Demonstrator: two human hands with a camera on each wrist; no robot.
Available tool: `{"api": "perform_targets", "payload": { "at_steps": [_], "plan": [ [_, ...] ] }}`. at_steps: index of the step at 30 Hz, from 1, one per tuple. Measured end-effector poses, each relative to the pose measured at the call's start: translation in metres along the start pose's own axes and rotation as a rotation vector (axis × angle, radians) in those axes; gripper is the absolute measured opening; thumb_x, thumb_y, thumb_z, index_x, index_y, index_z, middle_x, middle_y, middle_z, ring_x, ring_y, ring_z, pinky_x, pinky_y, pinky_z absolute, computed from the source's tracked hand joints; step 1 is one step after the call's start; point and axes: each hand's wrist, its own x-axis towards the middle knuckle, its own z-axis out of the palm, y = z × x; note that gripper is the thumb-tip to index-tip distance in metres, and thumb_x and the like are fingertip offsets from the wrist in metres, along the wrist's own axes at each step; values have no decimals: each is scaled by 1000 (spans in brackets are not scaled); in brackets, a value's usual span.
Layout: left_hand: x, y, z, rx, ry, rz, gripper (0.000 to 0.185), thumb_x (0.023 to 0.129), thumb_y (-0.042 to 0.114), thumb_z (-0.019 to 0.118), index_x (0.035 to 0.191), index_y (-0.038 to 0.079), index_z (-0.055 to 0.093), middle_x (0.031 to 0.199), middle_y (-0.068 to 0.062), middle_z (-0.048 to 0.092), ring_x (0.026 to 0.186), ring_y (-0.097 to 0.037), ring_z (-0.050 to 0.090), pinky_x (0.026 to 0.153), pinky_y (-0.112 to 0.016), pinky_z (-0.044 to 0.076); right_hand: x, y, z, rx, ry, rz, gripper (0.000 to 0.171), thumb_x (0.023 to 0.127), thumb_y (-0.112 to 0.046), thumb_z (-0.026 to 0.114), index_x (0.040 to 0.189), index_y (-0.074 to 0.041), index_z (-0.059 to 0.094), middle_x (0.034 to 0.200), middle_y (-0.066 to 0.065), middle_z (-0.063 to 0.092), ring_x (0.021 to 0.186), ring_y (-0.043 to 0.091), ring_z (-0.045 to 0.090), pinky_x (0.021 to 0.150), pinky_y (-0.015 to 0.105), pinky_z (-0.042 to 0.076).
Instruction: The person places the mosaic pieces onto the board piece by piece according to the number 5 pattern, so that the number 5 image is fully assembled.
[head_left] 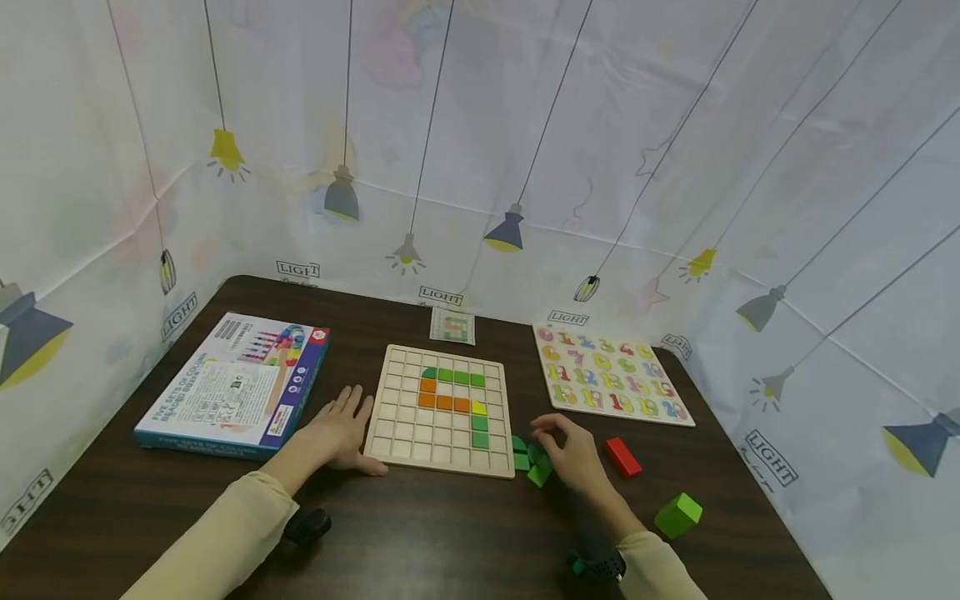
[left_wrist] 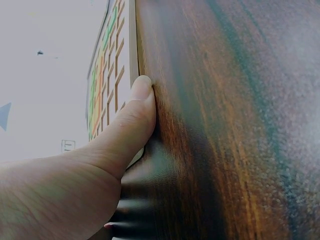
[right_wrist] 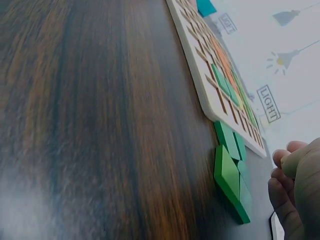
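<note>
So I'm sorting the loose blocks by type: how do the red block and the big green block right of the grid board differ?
The red block is a long bar lying flat, near the right hand; the big green block is chunkier and more cube-like, and it sits nearer the table's front edge, further from the grid board. Both lie loose on the dark table, untouched.

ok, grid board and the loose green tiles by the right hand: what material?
Grid board: looks like pale unfinished wood, matte, with raised slats forming cells. Green tiles: flat, probably painted wood or plastic; the even matte colour hides any grain, so I can't tell which.
</note>
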Motion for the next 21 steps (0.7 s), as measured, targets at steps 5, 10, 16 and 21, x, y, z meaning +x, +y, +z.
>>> {"api": "perform_targets", "payload": {
  "at_steps": [5,10,16,21],
  "plan": [
    [-2,2,-2,0,0,-5,115,73,64,68,147,-8,17,151,-32,4,139,-46,3,110,-55,11,-4,4,-3,-6,-2,31,15,88,-2,64,100,-10,68,86,-5,67,76,9,61,65,25,48],
    [0,0,0,3,-3,-3,117,73,67,66,147,-7,16,152,-31,2,139,-45,1,110,-54,10,-10,6,-4,-14,-8,49,17,87,0,65,100,-10,68,85,-4,67,75,9,61,64,24,47],
    [16,-14,15,22,33,4,125,66,76,63,148,-6,15,153,-29,1,140,-43,0,110,-55,10,-11,4,-3,-19,-15,37,18,86,1,65,100,-10,67,85,-4,67,76,9,61,65,25,47],
    [17,-15,16,30,29,7,127,65,79,61,148,-6,15,152,-30,1,140,-43,0,110,-55,10,-11,3,0,-33,-35,3,19,86,1,65,101,-10,67,85,-2,67,78,9,61,67,27,47]
  ]
}}
